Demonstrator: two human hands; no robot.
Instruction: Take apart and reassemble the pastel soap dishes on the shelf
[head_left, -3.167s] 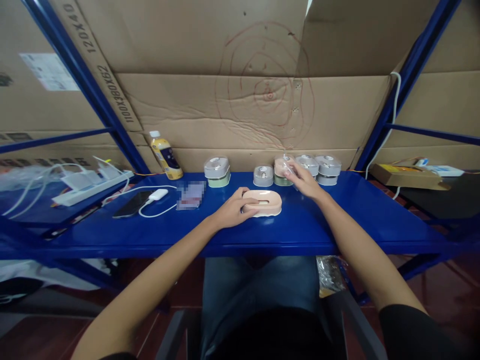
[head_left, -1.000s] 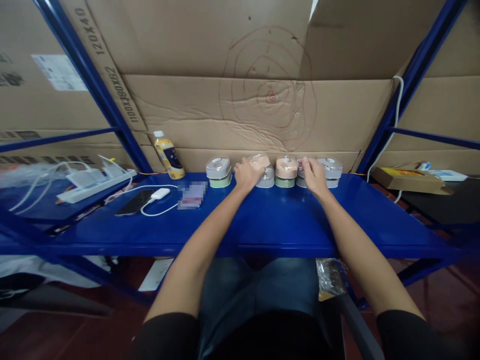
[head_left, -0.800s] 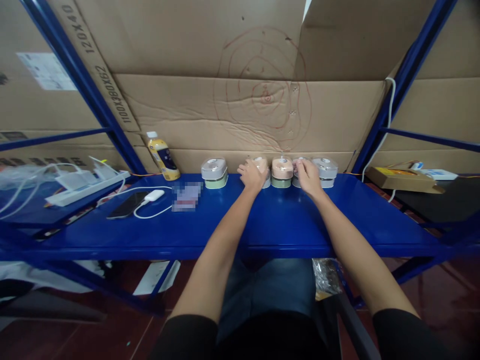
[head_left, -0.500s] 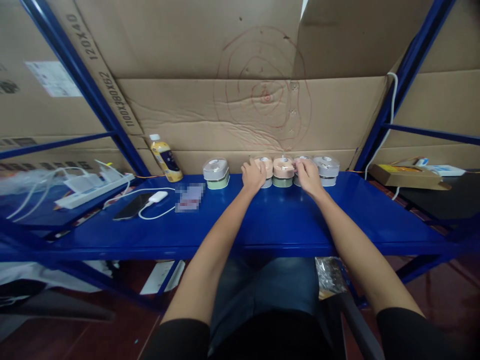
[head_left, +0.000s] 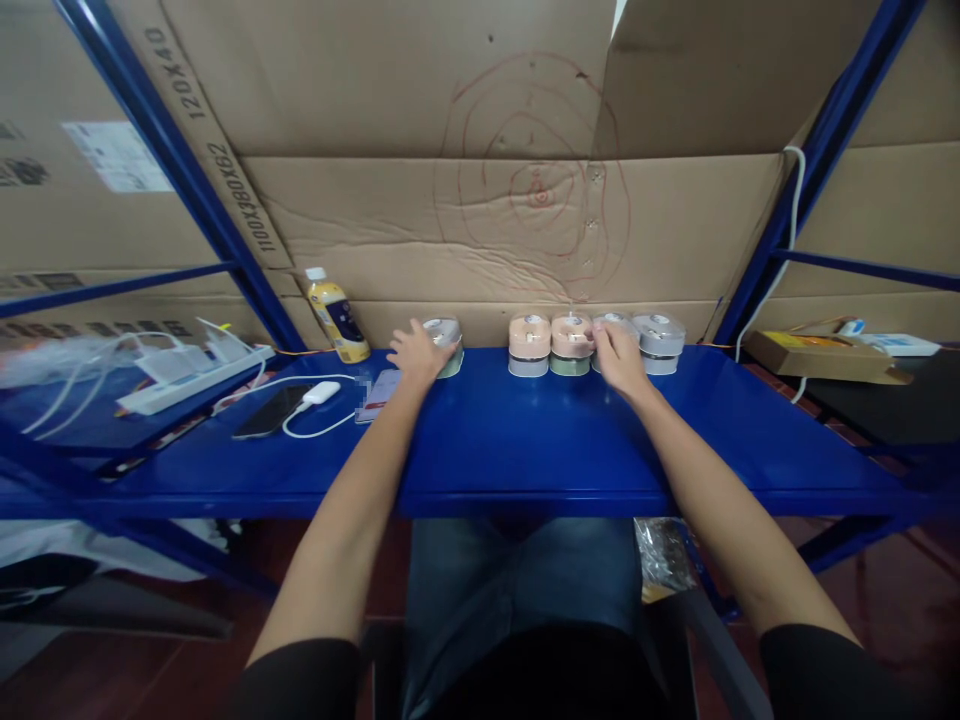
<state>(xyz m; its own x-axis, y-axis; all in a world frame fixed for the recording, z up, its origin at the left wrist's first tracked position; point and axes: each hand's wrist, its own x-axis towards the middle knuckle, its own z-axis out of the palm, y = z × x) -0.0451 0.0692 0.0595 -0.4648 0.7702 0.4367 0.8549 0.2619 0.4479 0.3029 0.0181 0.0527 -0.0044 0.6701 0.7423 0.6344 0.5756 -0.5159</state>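
Note:
A row of small lidded boxes stands at the back of the blue shelf (head_left: 525, 450): a pink-topped stack (head_left: 529, 344), a second pink-topped stack (head_left: 571, 344) and two grey-topped stacks (head_left: 658, 342). My right hand (head_left: 619, 356) rests against the front of the grey stack between them, fingers curled on it. A separate grey-and-green box (head_left: 448, 346) stands further left. My left hand (head_left: 415, 355) reaches it with fingers spread, touching its left side and partly hiding it.
A yellow bottle (head_left: 335, 317) stands left of the boxes by the cardboard wall. A phone (head_left: 268, 410), a white charger with cable (head_left: 320, 393) and a power strip (head_left: 191, 367) lie at the left. A flat brown box (head_left: 814, 353) lies on the right shelf.
My left hand has let go of the pink-topped stack and swung left to the lone grey-and-green box. My right hand has stayed at the row of boxes.

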